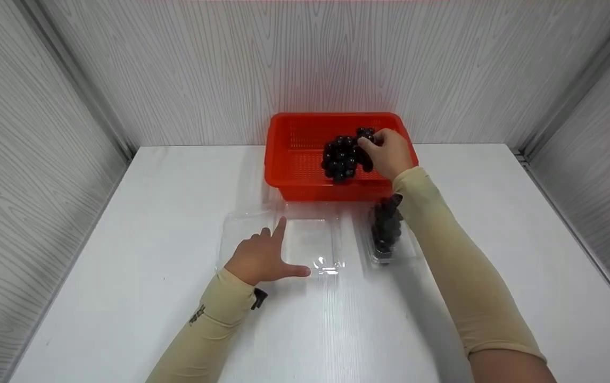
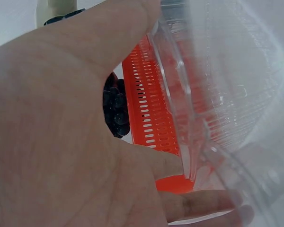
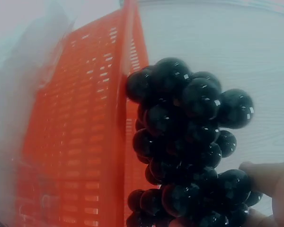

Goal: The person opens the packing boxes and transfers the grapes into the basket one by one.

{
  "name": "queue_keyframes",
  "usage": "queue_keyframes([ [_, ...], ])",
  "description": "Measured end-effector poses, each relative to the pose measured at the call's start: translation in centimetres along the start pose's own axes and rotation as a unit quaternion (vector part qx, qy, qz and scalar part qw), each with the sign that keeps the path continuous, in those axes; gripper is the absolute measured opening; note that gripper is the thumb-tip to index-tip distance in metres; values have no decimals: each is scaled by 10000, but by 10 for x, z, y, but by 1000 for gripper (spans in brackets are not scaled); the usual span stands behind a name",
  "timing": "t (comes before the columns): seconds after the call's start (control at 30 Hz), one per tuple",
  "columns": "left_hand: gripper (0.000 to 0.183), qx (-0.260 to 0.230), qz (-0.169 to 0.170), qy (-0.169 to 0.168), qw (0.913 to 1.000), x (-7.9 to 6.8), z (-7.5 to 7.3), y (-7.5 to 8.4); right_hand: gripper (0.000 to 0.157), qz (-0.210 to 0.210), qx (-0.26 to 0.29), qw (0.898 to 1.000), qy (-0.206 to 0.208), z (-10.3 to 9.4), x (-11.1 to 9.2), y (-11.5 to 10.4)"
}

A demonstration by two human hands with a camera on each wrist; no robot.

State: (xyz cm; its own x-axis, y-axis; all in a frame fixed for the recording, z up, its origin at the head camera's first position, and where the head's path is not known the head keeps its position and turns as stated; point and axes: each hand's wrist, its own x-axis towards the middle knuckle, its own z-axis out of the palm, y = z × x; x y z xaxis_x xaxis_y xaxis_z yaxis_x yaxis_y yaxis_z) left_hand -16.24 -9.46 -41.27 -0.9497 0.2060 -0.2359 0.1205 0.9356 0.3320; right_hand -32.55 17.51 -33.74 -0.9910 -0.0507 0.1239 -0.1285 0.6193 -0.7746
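Observation:
A bunch of dark grapes [image 1: 339,158] hangs over the red plastic basket [image 1: 331,193], its upper end pinched between the thumb and fingers of my right hand [image 1: 392,155]. The right wrist view shows the glossy round grapes [image 3: 180,123] beside the slotted basket wall [image 3: 80,132]. My left hand [image 1: 260,258] lies at an unfolded clear plastic box [image 1: 309,242], thumb and index finger spread wide along its near-left part. In the left wrist view, fingertips overlap the clear plastic edge [image 2: 180,85].
Right of the unfolded box stands another clear box [image 1: 407,251] with a second dark grape bunch [image 1: 386,226] in it, partly beneath my right forearm. The basket stands at the back of the white table [image 1: 188,186], against a wood-grain panel [image 1: 204,69]. Similar panels rise at both sides.

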Motion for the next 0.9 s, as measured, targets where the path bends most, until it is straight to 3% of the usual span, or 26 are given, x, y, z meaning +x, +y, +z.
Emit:
queue_keyframes([
  [0.53,125,106,22,-26,9999,-7,0,3,33,469,-89,9981,-387,11,7,7],
  [0.9,126,79,7,-33,10000,-9,-1,3,34,325,-322,9959,-782,12,7,7],
])
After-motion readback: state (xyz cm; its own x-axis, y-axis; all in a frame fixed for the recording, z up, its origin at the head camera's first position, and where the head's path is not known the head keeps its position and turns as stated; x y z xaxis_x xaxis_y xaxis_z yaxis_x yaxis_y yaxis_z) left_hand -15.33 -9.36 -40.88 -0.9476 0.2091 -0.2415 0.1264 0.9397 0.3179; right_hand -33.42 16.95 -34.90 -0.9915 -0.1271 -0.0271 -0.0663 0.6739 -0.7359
